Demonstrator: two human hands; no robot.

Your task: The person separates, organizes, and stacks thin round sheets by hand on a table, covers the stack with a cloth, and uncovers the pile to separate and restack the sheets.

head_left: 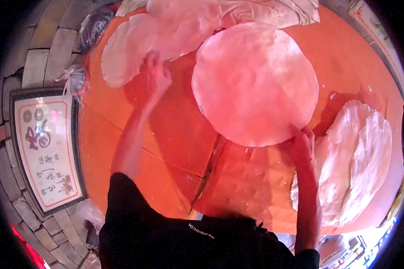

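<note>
A large round, flat, pale sheet that looks like dough [256, 83] is held up over the orange table by my right hand [304, 136], whose fingers close on its lower right edge. My left hand [157, 74] is off this sheet, over the right edge of another pale flat piece [125, 51] at the upper left. That hand is blurred, its fingers look spread, and nothing shows in it. More overlapping sheets [184, 27] lie along the far side, partly behind the round one. A folded stack of sheets [352, 166] rests to the right of my right forearm.
The orange table [179, 134] has seams and small scraps. A framed sign with writing [45, 148] stands at the left, beside grey brick paving [36, 67]. Tied plastic bags [76, 80] sit by the left table edge. Wrinkled cloth [300, 11] lies at the far edge.
</note>
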